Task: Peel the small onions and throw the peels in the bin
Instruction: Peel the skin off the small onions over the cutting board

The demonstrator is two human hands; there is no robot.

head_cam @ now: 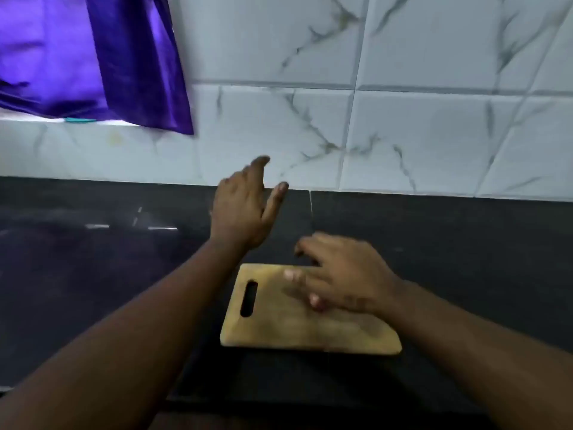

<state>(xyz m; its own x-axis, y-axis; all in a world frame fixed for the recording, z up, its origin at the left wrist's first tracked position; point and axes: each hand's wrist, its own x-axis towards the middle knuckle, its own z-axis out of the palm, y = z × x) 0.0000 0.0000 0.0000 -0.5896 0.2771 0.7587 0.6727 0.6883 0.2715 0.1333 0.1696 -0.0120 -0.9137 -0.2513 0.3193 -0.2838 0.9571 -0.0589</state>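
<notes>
A wooden cutting board (pixel 279 324) with a slot handle lies on the black countertop (pixel 449 259), near its front edge. My right hand (pixel 341 274) hovers palm down over the board's far right part, fingers spread, holding nothing. My left hand (pixel 245 206) is raised above the counter beyond the board's far left corner, fingers apart and empty. I see no onions, peels or bin. The picture is blurred by motion.
A white marble-patterned tiled wall (pixel 403 119) rises behind the counter. A purple curtain (pixel 93 57) hangs at the upper left over a window ledge. The counter's front edge runs just below the board.
</notes>
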